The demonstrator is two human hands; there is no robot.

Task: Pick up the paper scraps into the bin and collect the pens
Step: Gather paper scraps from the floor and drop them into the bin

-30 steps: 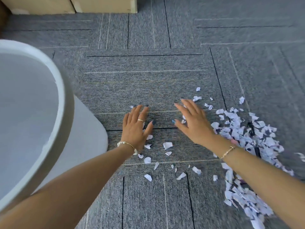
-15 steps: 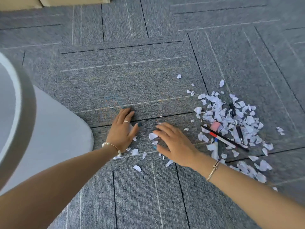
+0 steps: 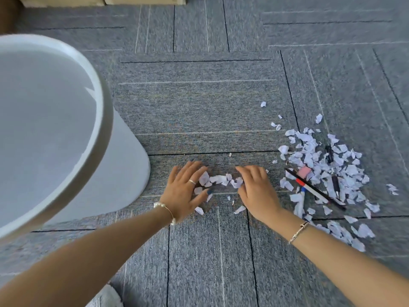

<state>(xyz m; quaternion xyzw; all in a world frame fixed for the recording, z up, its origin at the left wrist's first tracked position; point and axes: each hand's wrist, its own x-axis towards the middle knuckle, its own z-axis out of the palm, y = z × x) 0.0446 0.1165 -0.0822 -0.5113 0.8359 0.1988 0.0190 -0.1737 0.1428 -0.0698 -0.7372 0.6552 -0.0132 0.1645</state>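
My left hand and my right hand lie palm-down on the grey carpet, a small heap of white paper scraps gathered between them. Both hands touch the scraps with fingers spread and slightly bent. A larger pile of scraps lies to the right. In it are a white pen with red and blue bands, a black pen, another dark pen and a pink eraser. The white bin stands at the left, its mouth open.
Grey carpet tiles cover the floor. Cardboard boxes stand along the top edge. Stray scraps lie beyond the big pile at the right, and more scraps trail toward me beside my right forearm.
Both hands have swept inward across the carpet, pushing loose scraps into a small heap between them. The view has swung back toward the bin.
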